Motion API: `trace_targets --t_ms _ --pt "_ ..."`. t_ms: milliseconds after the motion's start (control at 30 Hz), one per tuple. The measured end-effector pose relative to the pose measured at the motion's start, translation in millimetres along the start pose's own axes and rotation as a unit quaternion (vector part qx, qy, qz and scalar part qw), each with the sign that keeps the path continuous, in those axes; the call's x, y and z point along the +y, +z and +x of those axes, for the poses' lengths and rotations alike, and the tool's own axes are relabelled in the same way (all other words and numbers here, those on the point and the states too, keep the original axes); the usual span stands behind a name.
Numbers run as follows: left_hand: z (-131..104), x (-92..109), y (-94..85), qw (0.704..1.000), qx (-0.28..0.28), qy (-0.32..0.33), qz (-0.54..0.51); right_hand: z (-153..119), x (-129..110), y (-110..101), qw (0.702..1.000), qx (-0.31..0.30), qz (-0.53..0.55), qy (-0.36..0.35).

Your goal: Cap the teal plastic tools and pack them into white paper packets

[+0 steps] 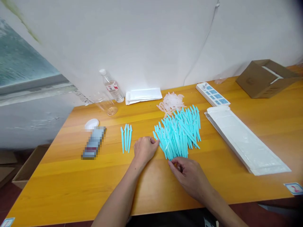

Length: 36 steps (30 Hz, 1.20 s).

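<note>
Turquoise sticks (176, 132), loads of pcs, lie heaped just right of ctr on the wood-look desk (94, 189), overlapping, mostly w/ pointed ends to the far side. Left hand (145, 148) is at the heap's left edge, palm down, fingers curled; thumb & finger of its grip look close together, but can't tell if they're shut or pinching a pc. Right hand (193, 176) is at the near edge, thumb & forefinger tips by the stick ends; can't tell if that grip is closed or has hold of one.

Left of the left hand, a row of four sticks (126, 138) lies apart from the heap, side by side, tips far. Further left: a dark phone-like item (94, 143), pixelated so no detail, w/ a round white lid (92, 123) at its far end. Beyond: clear jar (104, 103) & clear bottle (113, 90) w/ white cap & red/white label, by the wall.

Far side, left to right: white packet (144, 95), pile of pale pink pcs (172, 102) right behind the heap, white/blue power strip (213, 94), then open cardboard box (260, 78) at far right. Long white bag (248, 142) lies flat right of the heap, running diag. toward the near right.
</note>
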<state>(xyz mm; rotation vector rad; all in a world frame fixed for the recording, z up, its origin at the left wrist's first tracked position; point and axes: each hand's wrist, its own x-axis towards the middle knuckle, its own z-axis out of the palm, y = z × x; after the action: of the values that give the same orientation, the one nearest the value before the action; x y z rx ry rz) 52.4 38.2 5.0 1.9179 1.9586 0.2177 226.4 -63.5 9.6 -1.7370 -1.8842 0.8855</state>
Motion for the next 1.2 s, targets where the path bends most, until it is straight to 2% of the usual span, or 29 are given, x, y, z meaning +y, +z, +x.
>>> trace_targets --t_ms 167,233,367,467,533,600,667,733,800,867,967,1200 --pt "11.4 -15.0 -17.6 0.998 -0.021 -0.008 0.053 7.0 -1.3 -1.0 1.000 -0.001 0.014 -0.018" --pt "11.4 -20.2 -22.0 0.999 -0.031 -0.018 0.038 12.1 -5.9 -0.6 0.999 0.000 0.027 -0.029" --pt "-2.4 -13.4 -23.8 0.991 -0.045 -0.019 -0.126 28.3 -20.5 3.2 0.997 0.011 0.058 -0.051" --pt "-13.7 2.5 -25.3 0.975 0.002 -0.009 -0.224 45.2 -28.3 1.8 0.993 0.020 0.079 -0.085" --pt "-7.0 9.0 -29.6 0.964 -0.002 0.035 -0.263 56.1 -27.1 -5.0 0.991 0.027 0.088 -0.101" --pt "18.8 8.9 -35.8 0.951 -0.051 0.122 -0.281 64.4 -19.8 -16.1 0.992 0.035 0.092 -0.077" --pt "62.4 5.6 -40.7 0.948 -0.056 0.210 -0.233 68.9 -8.6 -28.9 0.995 0.033 0.094 -0.023" --pt "114.0 4.2 -40.6 0.962 0.051 0.247 -0.100 69.5 2.7 -40.6 0.994 0.016 0.102 0.019" --pt "160.0 7.0 -35.1 0.959 0.067 0.271 -0.048 67.9 11.1 -49.3 0.993 -0.005 0.113 0.035" --pt "191.1 11.9 -27.3 0.954 0.047 0.296 -0.016 66.0 15.6 -54.8 0.992 -0.019 0.120 0.039" --pt "207.8 15.0 -19.6 0.946 0.019 0.324 0.026 66.2 17.2 -59.1 0.992 -0.025 0.116 0.043" --pt "198.1 6.1 -23.3 0.941 -0.021 0.333 0.060 75.0 17.5 -63.7 0.995 -0.008 0.095 0.038"
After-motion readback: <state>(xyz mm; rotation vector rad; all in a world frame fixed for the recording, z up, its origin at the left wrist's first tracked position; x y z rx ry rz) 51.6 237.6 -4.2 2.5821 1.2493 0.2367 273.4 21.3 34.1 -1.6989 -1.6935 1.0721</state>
